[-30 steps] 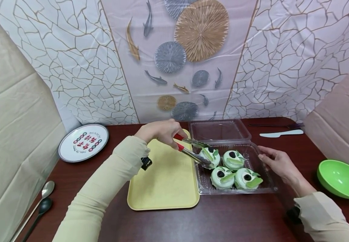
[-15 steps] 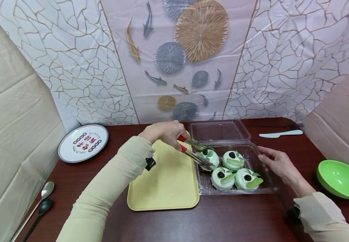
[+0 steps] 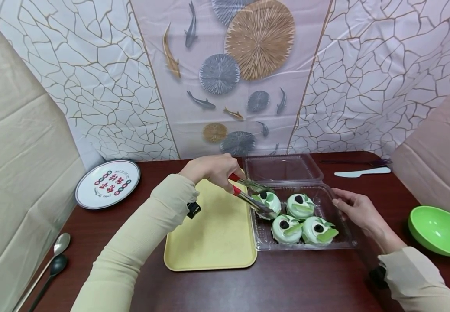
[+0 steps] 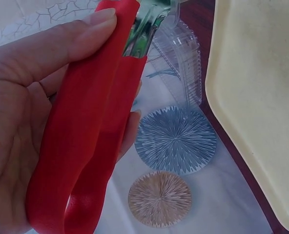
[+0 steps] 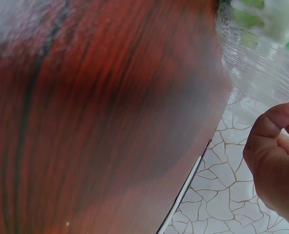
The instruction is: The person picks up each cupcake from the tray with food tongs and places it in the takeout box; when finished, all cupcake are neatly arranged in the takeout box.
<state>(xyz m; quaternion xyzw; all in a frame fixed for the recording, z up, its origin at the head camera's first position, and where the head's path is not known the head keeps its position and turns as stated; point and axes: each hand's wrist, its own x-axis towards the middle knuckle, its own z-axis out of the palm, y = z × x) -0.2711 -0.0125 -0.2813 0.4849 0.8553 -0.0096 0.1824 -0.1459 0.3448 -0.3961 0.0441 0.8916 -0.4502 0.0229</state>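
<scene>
My left hand [image 3: 215,171] grips a pair of tongs with red handles [image 4: 81,112] and metal arms [image 3: 250,200]. The tong tips straddle the back-left cupcake [image 3: 273,203], which has pale green cream, a dark berry and green garnish. That cupcake sits with several like it in a clear plastic container [image 3: 343,232], its lid [image 3: 283,169] folded back behind. At the container's right wall, my right hand [image 3: 361,212] pinches the rim between thumb and fingers. In the right wrist view, the curled thumb and fingers [image 5: 276,146] are right at the clear wall.
A yellow tray [image 3: 213,247] lies left of the container. Farther left are a white plate [image 3: 105,184], a metal spoon [image 3: 61,244] and a black spoon [image 3: 56,265]. To the right are a white knife [image 3: 361,172], a dark fork [image 3: 378,163] and a green bowl [image 3: 441,232].
My left hand and the tongs have shifted slightly right, and the back-left cupcake has turned and moved slightly left between the tips. My right hand stays at the container's rim.
</scene>
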